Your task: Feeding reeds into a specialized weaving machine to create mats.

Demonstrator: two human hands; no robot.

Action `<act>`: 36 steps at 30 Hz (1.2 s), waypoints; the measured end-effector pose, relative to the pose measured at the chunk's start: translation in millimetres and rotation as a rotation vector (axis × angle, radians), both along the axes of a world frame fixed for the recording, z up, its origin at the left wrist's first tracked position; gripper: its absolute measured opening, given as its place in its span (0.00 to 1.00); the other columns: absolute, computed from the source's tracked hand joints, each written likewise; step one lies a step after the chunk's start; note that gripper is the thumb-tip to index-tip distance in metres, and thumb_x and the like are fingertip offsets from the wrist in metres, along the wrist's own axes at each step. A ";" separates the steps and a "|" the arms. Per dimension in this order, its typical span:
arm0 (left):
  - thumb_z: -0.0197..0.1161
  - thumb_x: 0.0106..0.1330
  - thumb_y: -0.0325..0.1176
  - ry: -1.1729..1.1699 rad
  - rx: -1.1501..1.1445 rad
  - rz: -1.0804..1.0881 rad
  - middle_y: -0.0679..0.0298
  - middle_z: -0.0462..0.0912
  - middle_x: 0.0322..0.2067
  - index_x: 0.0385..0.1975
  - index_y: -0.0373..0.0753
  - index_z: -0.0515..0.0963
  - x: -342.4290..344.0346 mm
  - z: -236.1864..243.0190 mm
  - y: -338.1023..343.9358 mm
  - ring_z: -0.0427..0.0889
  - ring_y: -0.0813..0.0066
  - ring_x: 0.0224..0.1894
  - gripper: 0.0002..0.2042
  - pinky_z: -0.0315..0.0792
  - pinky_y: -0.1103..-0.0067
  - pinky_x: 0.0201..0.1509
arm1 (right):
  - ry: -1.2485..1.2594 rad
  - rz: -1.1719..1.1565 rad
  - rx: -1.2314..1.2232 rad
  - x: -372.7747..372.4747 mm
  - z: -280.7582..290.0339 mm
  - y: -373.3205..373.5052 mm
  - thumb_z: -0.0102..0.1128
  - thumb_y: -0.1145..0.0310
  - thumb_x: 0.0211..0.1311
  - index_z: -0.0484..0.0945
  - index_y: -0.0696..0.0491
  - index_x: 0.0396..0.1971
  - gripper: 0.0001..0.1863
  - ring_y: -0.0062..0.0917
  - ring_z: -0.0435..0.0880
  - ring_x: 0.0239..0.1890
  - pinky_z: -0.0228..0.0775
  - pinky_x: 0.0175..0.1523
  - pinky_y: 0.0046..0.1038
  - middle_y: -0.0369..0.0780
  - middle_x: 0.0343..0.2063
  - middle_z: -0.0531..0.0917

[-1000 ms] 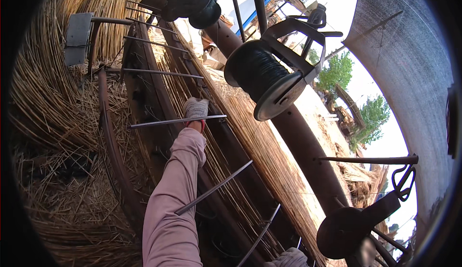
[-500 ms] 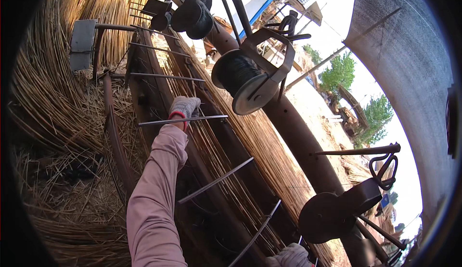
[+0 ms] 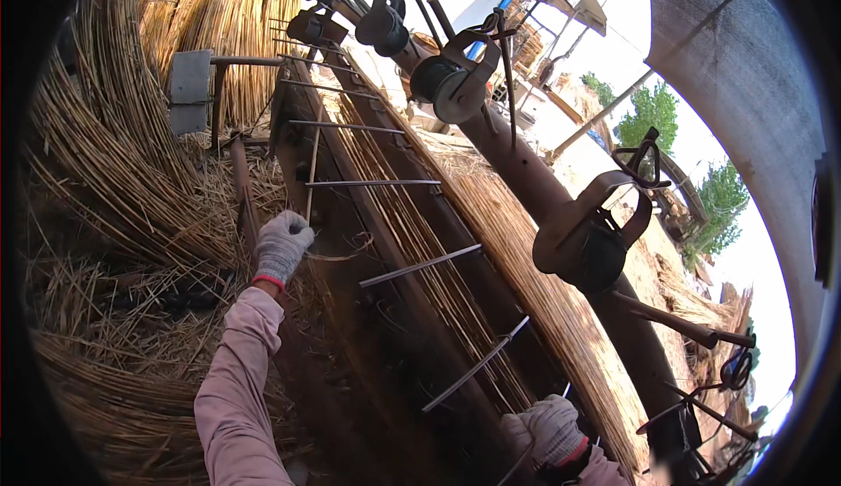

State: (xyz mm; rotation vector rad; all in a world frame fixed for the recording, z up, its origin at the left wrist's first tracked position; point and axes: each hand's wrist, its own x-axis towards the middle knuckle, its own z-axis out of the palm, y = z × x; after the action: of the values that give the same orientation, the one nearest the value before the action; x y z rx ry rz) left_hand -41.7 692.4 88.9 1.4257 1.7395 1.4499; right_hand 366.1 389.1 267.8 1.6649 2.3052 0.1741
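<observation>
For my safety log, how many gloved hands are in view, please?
2: the left hand by the rusty frame, the right hand at the bottom edge; none seem hidden.

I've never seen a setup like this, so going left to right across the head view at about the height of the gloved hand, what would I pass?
Piled reeds → gloved left hand → slanted metal rod → woven reed mat → dark thread spool → green trees → grey wall.

Pink sleeves; grey knit gloves, red-cuffed
</observation>
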 end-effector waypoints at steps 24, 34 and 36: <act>0.66 0.70 0.43 0.025 -0.601 -0.610 0.56 0.88 0.42 0.48 0.38 0.83 57.8 -133.2 -479.9 0.87 0.62 0.45 0.16 0.77 0.69 0.53 | 0.240 -0.188 0.027 -12.0 1.5 -25.1 0.44 0.40 0.76 0.77 0.53 0.13 0.37 0.47 0.78 0.23 0.69 0.35 0.45 0.48 0.13 0.74; 0.62 0.74 0.29 -0.399 0.032 -0.510 0.66 0.84 0.43 0.52 0.35 0.79 41.2 5.8 -299.2 0.82 0.80 0.47 0.11 0.78 0.79 0.52 | 0.116 -0.189 -0.026 -14.2 1.1 -18.0 0.38 0.39 0.76 0.83 0.56 0.20 0.39 0.51 0.81 0.26 0.72 0.40 0.47 0.50 0.17 0.79; 0.62 0.74 0.29 -0.484 0.072 -0.511 0.66 0.84 0.45 0.54 0.36 0.78 52.2 29.1 -252.6 0.83 0.78 0.46 0.12 0.79 0.78 0.52 | 0.136 -0.207 -0.050 -15.2 2.3 -17.4 0.37 0.39 0.77 0.84 0.55 0.20 0.39 0.51 0.81 0.27 0.73 0.41 0.47 0.50 0.17 0.79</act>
State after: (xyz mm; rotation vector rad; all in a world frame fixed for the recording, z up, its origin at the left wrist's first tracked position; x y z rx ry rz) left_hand 10.5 439.8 118.0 1.2875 0.9527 1.4197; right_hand 350.8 371.7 270.2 1.9285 2.1905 -0.0420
